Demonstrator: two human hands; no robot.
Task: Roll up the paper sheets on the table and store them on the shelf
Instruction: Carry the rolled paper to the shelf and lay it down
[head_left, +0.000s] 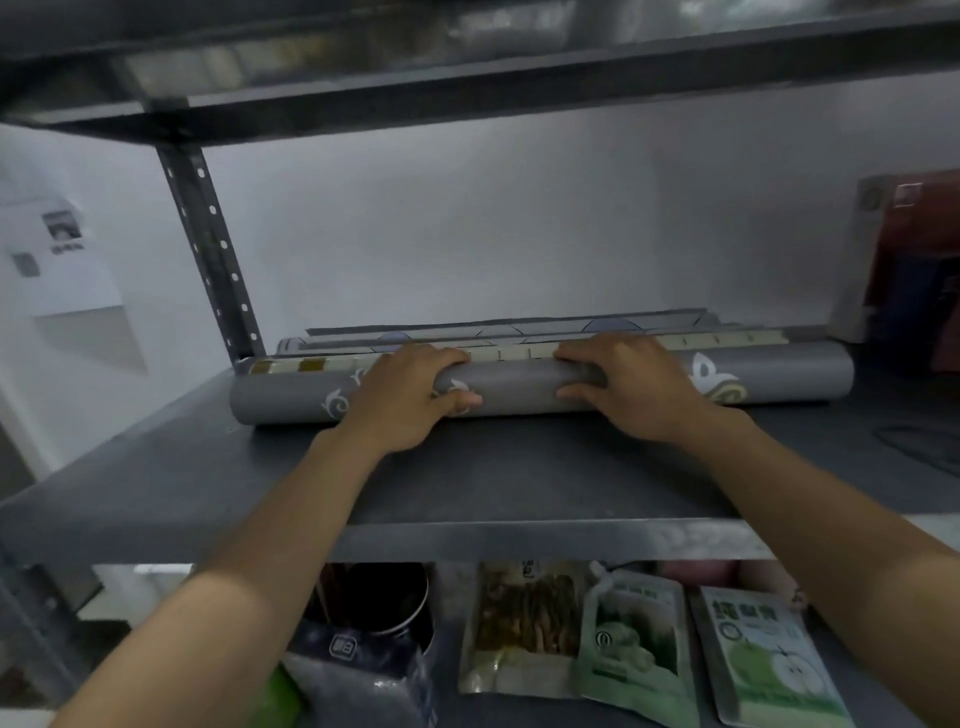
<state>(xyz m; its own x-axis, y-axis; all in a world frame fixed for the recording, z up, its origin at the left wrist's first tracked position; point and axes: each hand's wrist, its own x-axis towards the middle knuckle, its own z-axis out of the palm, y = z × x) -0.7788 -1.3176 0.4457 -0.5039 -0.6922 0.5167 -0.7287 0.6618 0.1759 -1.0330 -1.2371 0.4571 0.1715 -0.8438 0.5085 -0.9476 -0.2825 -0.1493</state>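
Note:
A long grey rolled paper sheet with pale swirl marks lies across the dark shelf board. My left hand wraps over the roll left of its middle, fingers over the top and thumb on the front. My right hand grips it right of the middle in the same way. Just behind it lie other rolled sheets, one with a cream ruler-like strip, one with blue and grey shapes, close to the white back wall.
A perforated metal upright stands at the shelf's back left. Books and a box stand at the right end. An upper shelf hangs overhead. The shelf below holds snack pouches and a dark can.

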